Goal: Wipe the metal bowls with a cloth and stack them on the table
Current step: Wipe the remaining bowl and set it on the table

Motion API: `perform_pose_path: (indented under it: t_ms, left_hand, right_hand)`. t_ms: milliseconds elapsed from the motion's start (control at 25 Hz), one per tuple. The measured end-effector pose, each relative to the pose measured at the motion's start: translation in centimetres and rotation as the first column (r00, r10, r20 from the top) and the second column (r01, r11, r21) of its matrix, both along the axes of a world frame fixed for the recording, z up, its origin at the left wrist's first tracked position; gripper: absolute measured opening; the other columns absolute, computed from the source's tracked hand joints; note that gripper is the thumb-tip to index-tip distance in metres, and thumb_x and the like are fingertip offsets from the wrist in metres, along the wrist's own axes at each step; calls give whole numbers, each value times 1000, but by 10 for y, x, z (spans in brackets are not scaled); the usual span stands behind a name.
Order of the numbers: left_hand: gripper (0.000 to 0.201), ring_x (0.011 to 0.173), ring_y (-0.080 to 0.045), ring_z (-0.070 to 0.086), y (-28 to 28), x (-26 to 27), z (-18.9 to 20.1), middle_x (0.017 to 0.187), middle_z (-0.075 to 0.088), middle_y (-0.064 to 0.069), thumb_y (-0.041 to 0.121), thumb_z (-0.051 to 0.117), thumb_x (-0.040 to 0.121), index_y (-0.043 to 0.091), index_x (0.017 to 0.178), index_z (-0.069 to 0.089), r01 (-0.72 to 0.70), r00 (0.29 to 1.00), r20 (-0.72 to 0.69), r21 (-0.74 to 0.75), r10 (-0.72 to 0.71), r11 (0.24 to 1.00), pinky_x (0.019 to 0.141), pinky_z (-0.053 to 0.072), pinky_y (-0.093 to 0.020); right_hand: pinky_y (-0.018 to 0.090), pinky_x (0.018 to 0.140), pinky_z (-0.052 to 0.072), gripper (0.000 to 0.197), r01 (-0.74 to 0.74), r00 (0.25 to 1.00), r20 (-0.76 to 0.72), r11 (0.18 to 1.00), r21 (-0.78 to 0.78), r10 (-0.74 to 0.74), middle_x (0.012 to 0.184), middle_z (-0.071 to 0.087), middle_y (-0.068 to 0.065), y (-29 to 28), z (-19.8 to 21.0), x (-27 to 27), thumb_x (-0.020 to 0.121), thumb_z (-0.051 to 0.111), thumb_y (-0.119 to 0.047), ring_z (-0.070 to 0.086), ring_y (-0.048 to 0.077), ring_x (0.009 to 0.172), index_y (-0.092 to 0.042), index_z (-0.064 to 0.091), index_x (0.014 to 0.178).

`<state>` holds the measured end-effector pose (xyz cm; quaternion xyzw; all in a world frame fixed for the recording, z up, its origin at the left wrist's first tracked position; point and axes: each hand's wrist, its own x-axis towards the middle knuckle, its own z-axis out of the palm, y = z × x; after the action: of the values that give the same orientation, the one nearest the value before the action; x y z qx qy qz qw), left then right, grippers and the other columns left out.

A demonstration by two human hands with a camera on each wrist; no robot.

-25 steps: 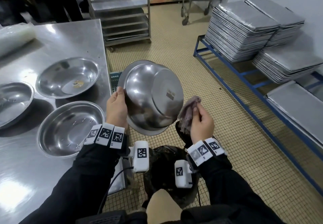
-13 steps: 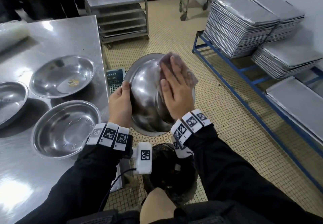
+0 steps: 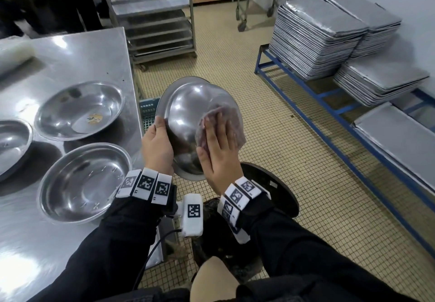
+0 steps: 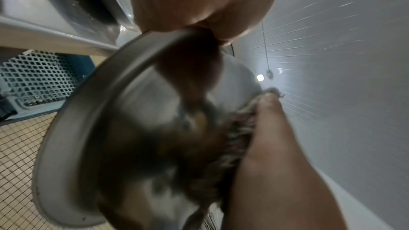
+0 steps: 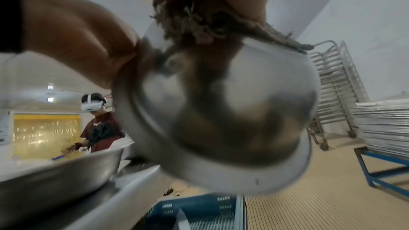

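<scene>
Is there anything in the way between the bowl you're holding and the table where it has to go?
Nothing visible blocks it. The left hand holds the bowl by its rim, just past the table edge, over the floor. The right hand presses the cloth on it. Three bowls already sit on the table.

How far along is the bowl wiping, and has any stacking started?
Done: nothing looks finished; no stack is visible. In hand: the left hand grips the rim of the held bowl, turned bottom-up off the table's edge, while the right hand presses the cloth flat on its outside. Left: three bowls lie apart on the table, one with yellowish residue inside.
</scene>
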<state>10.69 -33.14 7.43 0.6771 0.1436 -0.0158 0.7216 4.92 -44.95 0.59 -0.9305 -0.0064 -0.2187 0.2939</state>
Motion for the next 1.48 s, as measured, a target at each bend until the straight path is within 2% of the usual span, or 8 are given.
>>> perform_pose_path:
  t_ms: [320,520,680,840,1040,1160,1320,1480]
  left_hand:
    - [36,90,-17,65,8,8,-4,89,70,-2,45,46,99,21,83,68,94,995,13,-11,-94,995,86,52,-31]
    - [35,99,-20,64,15,13,-16,95,70,-2,45,44,100,22,85,66,86,995,-45,5,-86,996,91,51,-32]
    - [33,90,-19,59,19,13,-23,92,64,-5,41,43,101,16,92,63,150,986,50,176,-161,973,91,49,-40]
    - [33,82,-19,60,23,6,-24,87,66,-2,41,43,100,16,97,64,282,930,115,390,-350,877,78,49,-34]
    - [30,79,-25,63,20,2,-24,80,68,-7,38,47,100,21,86,68,284,889,189,488,-418,825,76,50,-39]
    - [36,67,-20,56,22,3,-24,68,62,-6,41,46,99,23,75,64,278,887,200,488,-416,828,69,44,-35]
    - [33,66,-14,54,21,2,-22,65,59,5,43,45,100,23,84,67,271,908,170,460,-383,846,68,43,-31]
    - [37,63,-15,51,13,0,-15,63,56,0,40,43,101,25,73,61,244,905,190,497,-380,832,64,41,-30]
  right_hand:
    - [45,116,23,58,179,980,40,954,241,-195,158,17,1,-57,31,39,97,18,-52,19,19,144,-28,17,150]
    - [14,105,35,48,136,991,-25,934,330,-135,144,37,-14,-71,2,-9,102,37,-24,31,-15,126,-18,27,149]
    - [16,87,49,37,248,962,17,903,350,-271,121,60,-1,-67,6,-20,96,52,-19,53,0,102,-12,48,132]
    - [3,85,42,33,222,943,157,908,356,-292,126,47,13,-47,33,-7,89,61,-14,48,10,110,-6,52,121]
    - [46,102,42,39,31,995,93,999,-17,-29,129,55,5,-15,32,2,97,41,-38,48,20,119,-16,60,124]
    - [39,105,40,46,145,989,28,987,64,-147,132,52,5,-19,31,7,100,31,-40,46,20,123,-16,55,130]
    - [2,73,40,42,317,944,-244,820,477,-223,125,51,3,-38,25,-3,103,25,-32,53,18,114,-15,43,137]
    - [39,108,38,44,106,994,15,975,197,-111,147,33,5,-18,16,-23,100,31,-31,35,22,136,-15,35,141]
